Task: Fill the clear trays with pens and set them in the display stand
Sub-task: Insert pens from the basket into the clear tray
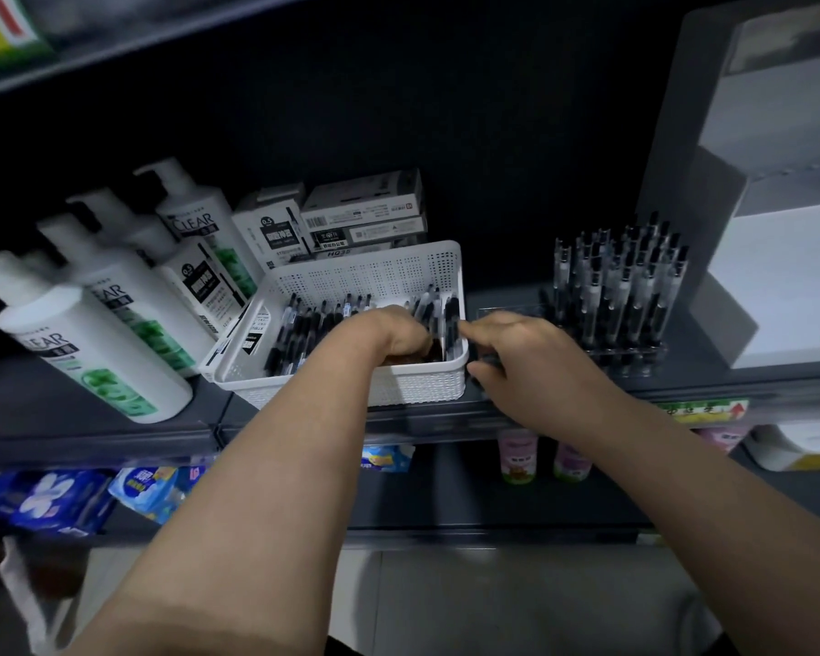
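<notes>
1. Reaching with the left hand [398, 331] into the right end of the white basket [365, 366], fingers curled down among the loose pens [304, 329]; closing on a pen is likely, but the fingertips are hidden behind the basket wall, so the grip cannot be confirmed.
2. Hovering the right hand [526, 352] just right of the basket, index finger pointing toward the basket rim, thumb and remaining fingers bent around what appears to be a clear tray [507, 314]; tray edges too faint to confirm a firm hold.
3. Keeping the two hands near each other, separated by the basket's right wall.
4. Standing right of the basket and beyond the right hand: the display stand [628, 359], already carrying rows of upright pens.
5. Lying behind and left of the basket: boxed pen packs [361, 210]; further left, white shampoo bottles [91, 343] on the same shelf.
6. Judging the current step as gathering pens from the basket for loading into the tray.
7. Calling next for lifting a pen clear of the basket wall, aligning it upright, and seating it in the tray without disturbing the filled stand just beside.
</notes>
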